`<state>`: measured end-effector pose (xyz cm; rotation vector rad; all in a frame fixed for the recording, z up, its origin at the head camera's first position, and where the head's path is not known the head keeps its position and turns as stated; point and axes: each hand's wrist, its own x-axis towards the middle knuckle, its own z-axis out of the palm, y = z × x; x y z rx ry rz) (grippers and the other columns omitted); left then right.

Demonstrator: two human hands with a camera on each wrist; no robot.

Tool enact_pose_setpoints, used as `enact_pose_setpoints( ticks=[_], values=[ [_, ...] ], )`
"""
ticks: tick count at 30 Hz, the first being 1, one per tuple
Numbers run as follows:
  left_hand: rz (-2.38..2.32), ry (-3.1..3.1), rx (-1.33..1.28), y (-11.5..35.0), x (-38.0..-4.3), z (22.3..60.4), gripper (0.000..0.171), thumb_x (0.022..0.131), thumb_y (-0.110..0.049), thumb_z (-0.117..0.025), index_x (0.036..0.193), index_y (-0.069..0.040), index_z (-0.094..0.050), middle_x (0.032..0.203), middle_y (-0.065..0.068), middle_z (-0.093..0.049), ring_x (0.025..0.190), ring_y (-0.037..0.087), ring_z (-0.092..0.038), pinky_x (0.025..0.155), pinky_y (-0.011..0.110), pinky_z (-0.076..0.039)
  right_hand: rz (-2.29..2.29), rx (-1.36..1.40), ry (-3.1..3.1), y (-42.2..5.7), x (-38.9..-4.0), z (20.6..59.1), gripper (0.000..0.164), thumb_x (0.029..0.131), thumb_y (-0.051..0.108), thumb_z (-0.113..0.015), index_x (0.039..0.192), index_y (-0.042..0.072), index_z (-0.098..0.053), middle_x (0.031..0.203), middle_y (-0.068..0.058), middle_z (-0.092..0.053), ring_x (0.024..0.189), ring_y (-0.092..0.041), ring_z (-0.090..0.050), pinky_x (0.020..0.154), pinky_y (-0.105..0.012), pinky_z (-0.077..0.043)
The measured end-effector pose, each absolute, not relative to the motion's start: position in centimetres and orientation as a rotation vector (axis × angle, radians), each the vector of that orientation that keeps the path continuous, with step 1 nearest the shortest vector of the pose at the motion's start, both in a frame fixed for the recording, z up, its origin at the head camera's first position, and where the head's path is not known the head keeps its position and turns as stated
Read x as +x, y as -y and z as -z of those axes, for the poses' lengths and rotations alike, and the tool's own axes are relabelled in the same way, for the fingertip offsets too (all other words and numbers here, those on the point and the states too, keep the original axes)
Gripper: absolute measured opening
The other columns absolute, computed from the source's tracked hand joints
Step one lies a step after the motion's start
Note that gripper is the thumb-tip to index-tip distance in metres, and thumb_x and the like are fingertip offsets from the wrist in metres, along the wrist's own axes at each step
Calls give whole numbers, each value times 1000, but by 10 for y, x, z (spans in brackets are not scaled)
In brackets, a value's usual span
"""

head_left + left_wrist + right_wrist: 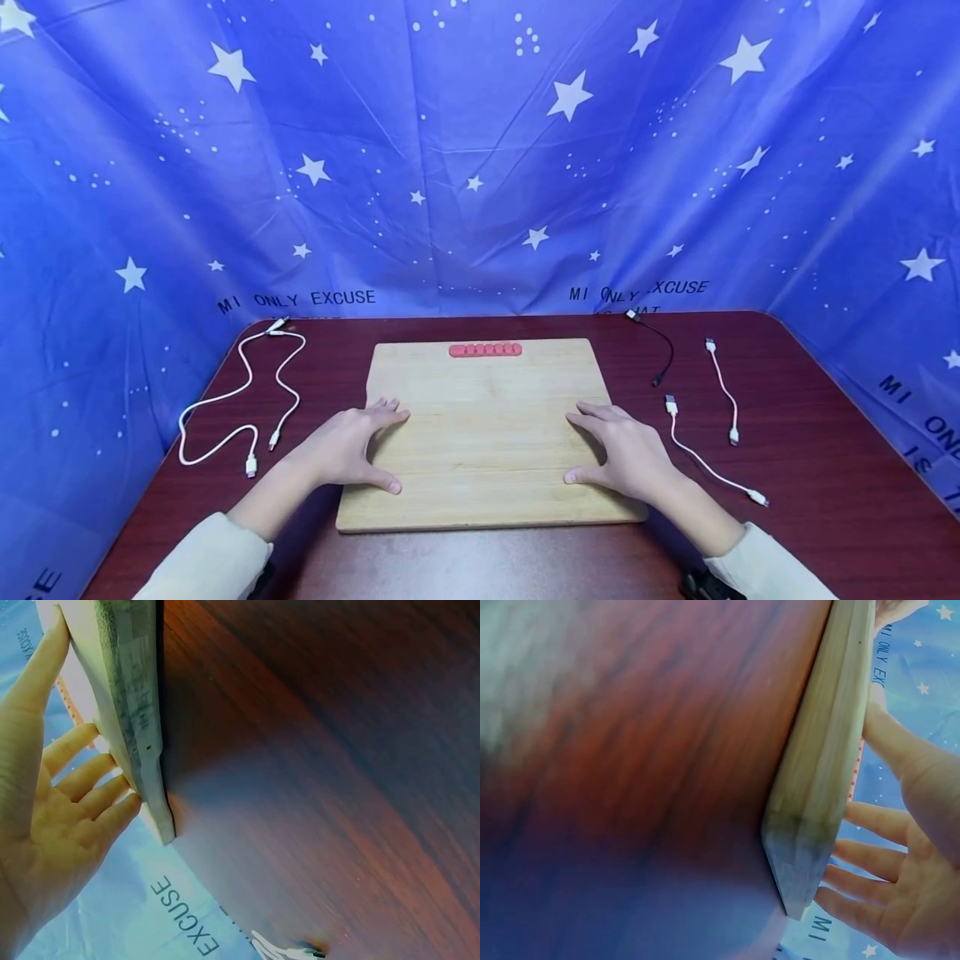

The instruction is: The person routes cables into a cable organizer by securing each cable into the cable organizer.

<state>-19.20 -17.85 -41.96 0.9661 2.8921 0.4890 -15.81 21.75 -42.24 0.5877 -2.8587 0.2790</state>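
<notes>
A pale wooden board (480,433) lies flat on the table. Along its far edge sits a red strip with a row of small notches (485,350). My left hand (348,446) rests on the board's left side, fingers extended and thumb spread. On the opposite side my right hand (630,454) lies likewise, its thumb nearer me. Both wrist views show straight fingertips at the board's upper face; the left hand (67,802) and right hand (907,862) are not curled round its thick edge. Neither hand holds a cable.
On the dark red table (465,567), looped white cabling (251,465) lies at left. To the right are a short black cable (669,346), a white cable (722,383) and another white cable (671,406). A blue star-patterned curtain (450,108) hangs behind and at both sides.
</notes>
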Motion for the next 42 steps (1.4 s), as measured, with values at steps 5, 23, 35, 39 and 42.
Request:
enact_pose_setpoints(
  ticks=[5,23,35,39,42],
  values=[
    [-545,-2870,931,179,-190,418,97,59,-59,-82,135,-6,-54,144,21,-49,137,36,-44,112,52,-39,-382,647,2832,-218,-156,424,78,63,52,-82,125,7,-63,131,-17,-61,121,-38,-57,92,-53,-53],
    [-806,-2833,868,179,-184,424,85,66,-41,-85,134,-2,-53,145,23,-47,138,43,-38,113,59,-33,-518,621,2840,-224,-149,427,67,73,39,-80,125,2,-61,132,-21,-58,125,-39,-54,101,-52,-48],
    [-920,-2944,870,185,-185,425,72,70,-40,-83,128,-5,-59,136,20,-56,130,42,-48,107,60,-40,-572,642,2764,-231,-152,421,60,74,33,-80,122,1,-62,125,-19,-63,119,-38,-58,100,-52,-48],
    [-945,-2955,831,187,-185,425,69,72,-39,-82,128,-5,-60,136,18,-57,128,40,-51,106,58,-41,-594,631,2758,-236,-152,420,60,74,32,-81,122,0,-62,125,-20,-63,119,-38,-58,100,-52,-48],
    [-948,-2952,807,189,-185,424,66,73,-38,-81,127,-6,-60,135,17,-58,127,37,-52,105,56,-43,-602,632,2745,-239,-151,421,61,74,32,-81,122,0,-62,124,-19,-64,118,-37,-59,99,-51,-48]
  ],
)
